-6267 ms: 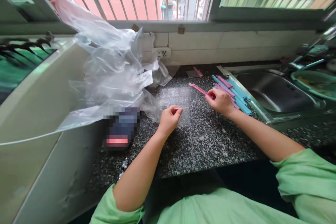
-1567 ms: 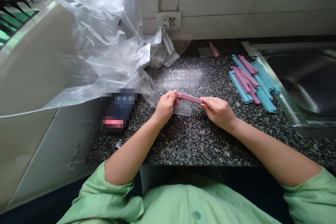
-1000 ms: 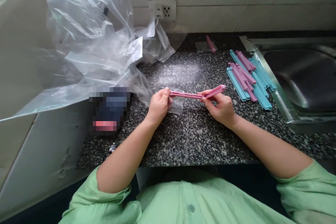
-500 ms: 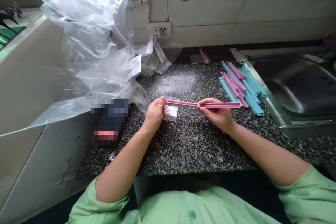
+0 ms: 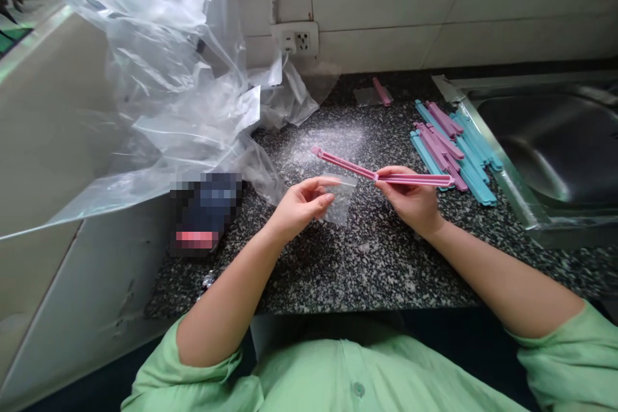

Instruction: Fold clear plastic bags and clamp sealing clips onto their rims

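Note:
My right hand (image 5: 410, 201) pinches a pink bag sealing clip (image 5: 415, 179) near its hinge. The clip is unfolded, one arm slanting up to the left and the other lying across my fingers. Beside it my left hand (image 5: 304, 203) grips a small clear zip bag (image 5: 342, 203) between thumb and fingers. The bag hangs below the clip's left arm, apart from my right hand. A pile of pink and blue clips (image 5: 454, 148) lies on the speckled counter to the right. One more pink clip (image 5: 381, 91) rests on a clear bag near the wall.
Large crumpled plastic sheeting (image 5: 193, 90) fills the left side. A blurred phone-like object (image 5: 207, 212) lies in front of it. The steel sink (image 5: 545, 141) borders the counter (image 5: 357, 277) at right. A wall socket (image 5: 295, 39) sits at the back.
My left hand has let go of the clip's left end, which now points higher. The small bag has come into plainer view in my left hand. The camera view has tilted down slightly.

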{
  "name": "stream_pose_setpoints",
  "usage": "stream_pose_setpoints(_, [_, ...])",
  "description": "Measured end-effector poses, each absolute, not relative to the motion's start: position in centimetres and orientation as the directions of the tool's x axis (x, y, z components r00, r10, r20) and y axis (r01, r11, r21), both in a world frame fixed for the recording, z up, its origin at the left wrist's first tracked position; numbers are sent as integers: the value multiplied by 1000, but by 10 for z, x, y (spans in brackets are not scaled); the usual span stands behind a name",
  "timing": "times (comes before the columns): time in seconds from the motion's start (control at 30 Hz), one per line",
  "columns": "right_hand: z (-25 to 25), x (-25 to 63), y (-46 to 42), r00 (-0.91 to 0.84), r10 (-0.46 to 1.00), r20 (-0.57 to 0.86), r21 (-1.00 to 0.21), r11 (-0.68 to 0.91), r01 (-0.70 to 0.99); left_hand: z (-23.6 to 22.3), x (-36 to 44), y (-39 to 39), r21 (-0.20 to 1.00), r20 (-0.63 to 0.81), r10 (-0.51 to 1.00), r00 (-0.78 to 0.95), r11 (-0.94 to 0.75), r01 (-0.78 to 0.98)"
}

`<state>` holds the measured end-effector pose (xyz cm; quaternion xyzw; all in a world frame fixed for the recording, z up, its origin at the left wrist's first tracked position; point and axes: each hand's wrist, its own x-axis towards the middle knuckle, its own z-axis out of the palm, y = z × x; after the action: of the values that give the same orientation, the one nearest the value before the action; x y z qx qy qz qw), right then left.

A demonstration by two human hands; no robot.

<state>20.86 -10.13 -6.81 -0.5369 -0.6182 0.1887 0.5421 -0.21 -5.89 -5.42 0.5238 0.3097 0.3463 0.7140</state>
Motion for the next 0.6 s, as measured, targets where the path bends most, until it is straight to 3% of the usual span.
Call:
stream_pose_setpoints(0.3, [-68, 204, -106, 118, 860, 496, -786, 388, 481, -52, 2, -64, 905, -105, 818, 566, 314, -286])
stream_pose_setpoints(0.6, [-59, 200, -113, -50, 844, 533, -696, 472, 541, -58, 11, -65, 886, -247, 831, 499, 402, -232])
